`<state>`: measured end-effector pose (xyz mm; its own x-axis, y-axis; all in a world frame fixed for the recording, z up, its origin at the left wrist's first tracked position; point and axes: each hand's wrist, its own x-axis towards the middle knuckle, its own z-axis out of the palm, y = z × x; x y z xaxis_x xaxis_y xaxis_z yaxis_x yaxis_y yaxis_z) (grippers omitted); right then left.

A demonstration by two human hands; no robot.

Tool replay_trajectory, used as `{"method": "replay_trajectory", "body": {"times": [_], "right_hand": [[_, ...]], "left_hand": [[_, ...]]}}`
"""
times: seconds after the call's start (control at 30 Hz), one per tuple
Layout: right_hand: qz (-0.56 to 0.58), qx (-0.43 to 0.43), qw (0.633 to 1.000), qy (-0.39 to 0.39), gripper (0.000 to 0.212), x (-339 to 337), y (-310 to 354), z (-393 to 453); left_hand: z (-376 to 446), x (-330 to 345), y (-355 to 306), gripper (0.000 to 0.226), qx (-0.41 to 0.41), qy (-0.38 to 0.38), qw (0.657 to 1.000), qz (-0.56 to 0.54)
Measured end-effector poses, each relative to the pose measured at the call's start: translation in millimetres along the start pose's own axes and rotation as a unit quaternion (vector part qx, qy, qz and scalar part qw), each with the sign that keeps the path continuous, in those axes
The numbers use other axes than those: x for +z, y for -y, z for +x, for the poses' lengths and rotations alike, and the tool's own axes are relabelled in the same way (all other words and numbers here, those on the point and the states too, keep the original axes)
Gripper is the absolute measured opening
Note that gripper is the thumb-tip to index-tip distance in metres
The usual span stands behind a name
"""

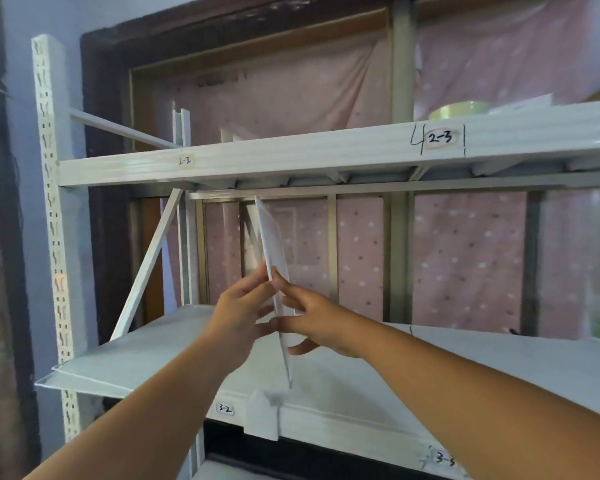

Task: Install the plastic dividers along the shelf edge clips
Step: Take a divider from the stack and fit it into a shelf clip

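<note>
A thin white plastic divider (272, 240) stands nearly upright on the lower shelf (465, 368), seen edge-on and leaning slightly to the left at its top. Its top reaches the underside of the upper shelf (291, 157). Its bottom front corner sits just above a white clip (262, 415) on the lower shelf's front edge. My left hand (245, 313) presses the divider's left face with its fingers. My right hand (312, 320) holds the right face, thumb underneath.
The white metal rack has a perforated upright (51, 202) at left and a diagonal brace (146, 268). Labels 2-2, 2-3, 3-2, 3-3 mark the shelf edges. A green tape roll (458, 110) lies on the upper shelf. Pink dotted cloth hangs behind.
</note>
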<state>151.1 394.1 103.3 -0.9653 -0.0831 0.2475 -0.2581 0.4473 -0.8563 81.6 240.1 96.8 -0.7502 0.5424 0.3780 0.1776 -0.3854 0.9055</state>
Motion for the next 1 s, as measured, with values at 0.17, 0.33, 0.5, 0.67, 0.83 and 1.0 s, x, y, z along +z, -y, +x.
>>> {"method": "replay_trajectory", "body": {"times": [0.17,0.33,0.5,0.67,0.83,1.0], "right_hand": [[-0.007,0.008,0.999,-0.036,0.086,-19,-8,-22],[-0.002,0.019,0.997,-0.07,0.082,-59,-8,-59],[0.003,0.036,0.993,-0.114,0.078,-106,-6,-107],[-0.025,0.061,0.981,-0.181,0.07,-148,-5,-167],[-0.031,0.066,0.971,-0.229,0.063,-187,-1,-230],[-0.046,0.077,0.958,-0.272,0.065,-226,3,-300]], "left_hand": [[14,24,18,0.051,-0.004,0.048,0.999,-0.019],[30,66,28,0.067,0.004,0.093,0.995,-0.019],[38,130,37,0.061,-0.004,0.127,0.991,-0.046],[38,203,46,0.086,0.003,0.174,0.984,-0.05],[30,282,50,0.083,-0.003,0.218,0.974,-0.062],[15,360,53,0.067,-0.012,0.266,0.961,-0.073]]}}
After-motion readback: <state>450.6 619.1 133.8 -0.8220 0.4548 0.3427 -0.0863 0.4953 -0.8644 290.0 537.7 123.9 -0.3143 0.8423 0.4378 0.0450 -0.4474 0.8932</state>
